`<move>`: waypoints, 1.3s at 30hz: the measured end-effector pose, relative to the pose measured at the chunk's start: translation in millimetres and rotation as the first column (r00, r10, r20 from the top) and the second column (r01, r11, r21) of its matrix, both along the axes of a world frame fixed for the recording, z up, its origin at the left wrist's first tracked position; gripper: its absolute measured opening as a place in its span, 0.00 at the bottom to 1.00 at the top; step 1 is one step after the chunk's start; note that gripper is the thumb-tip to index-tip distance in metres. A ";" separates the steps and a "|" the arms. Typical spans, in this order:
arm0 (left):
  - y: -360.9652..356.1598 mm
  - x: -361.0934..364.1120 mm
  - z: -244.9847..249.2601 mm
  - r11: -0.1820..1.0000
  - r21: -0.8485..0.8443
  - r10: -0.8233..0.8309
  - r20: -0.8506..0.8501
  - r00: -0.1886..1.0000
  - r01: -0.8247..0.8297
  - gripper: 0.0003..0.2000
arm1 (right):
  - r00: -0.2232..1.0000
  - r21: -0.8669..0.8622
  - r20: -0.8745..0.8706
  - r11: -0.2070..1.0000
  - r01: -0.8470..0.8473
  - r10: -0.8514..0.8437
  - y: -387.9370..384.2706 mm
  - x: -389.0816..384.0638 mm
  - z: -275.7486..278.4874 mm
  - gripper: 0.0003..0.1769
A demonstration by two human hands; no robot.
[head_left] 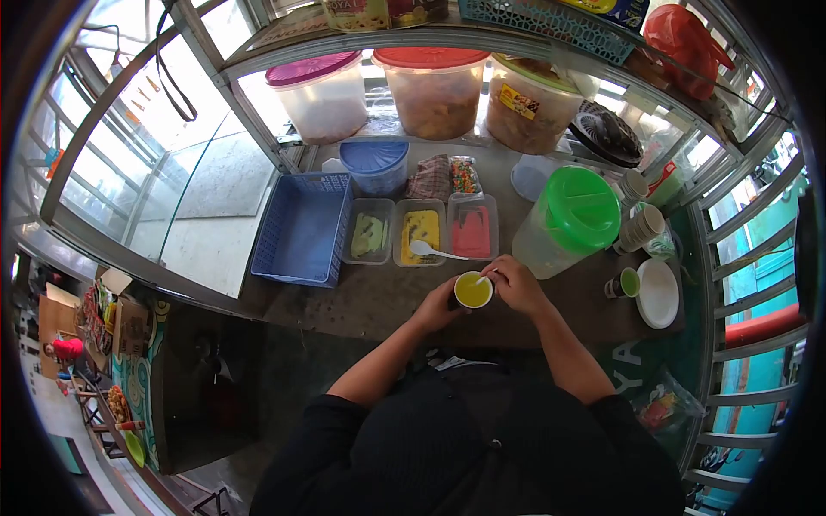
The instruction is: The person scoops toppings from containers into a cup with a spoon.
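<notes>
Dark counter [361, 297], hands [518, 285] at cup [475, 307], utensil [483, 278] — mostly hidden

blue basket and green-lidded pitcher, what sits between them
In the head view, a green-filled tub, a yellow-filled tub and a pink-filled tub stand in a row, with a white spoon across the latter two.

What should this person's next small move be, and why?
Probably a gentle stir with the right hand: it appears to pinch a slim white utensil whose end reaches the yellow liquid, while the left hand holds the cup from the other side.
</notes>
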State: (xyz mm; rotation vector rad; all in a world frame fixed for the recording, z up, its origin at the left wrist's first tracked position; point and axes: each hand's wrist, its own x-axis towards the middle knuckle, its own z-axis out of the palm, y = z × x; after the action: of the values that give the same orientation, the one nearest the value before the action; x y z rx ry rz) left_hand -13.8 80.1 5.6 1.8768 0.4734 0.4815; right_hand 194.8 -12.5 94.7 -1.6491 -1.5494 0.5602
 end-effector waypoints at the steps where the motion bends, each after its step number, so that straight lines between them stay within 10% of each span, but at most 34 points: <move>1: 0.1 -0.2 0.8 1.000 -0.007 -0.002 -0.005 1.000 0.002 0.40 | 1.000 -0.040 -0.024 0.999 -0.007 0.006 -1.0 1.0 0.5 0.07; 21: -1.6 -0.7 -7.6 0.997 0.018 0.081 0.005 0.997 -0.082 0.39 | 0.968 -0.002 0.250 1.000 -0.018 0.018 -13.9 -4.2 15.9 0.07; 39: -1.3 -0.3 -7.4 0.992 0.075 0.106 0.001 0.994 -0.105 0.38 | 0.986 -0.200 0.111 0.969 0.143 -0.122 -13.9 -2.1 1.0 0.07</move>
State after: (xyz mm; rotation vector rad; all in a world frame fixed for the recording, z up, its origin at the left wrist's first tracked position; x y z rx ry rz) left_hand -14.1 78.8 -1.8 1.9309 0.5653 0.5740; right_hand 192.7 -26.3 95.7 -1.9486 -1.4763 0.5928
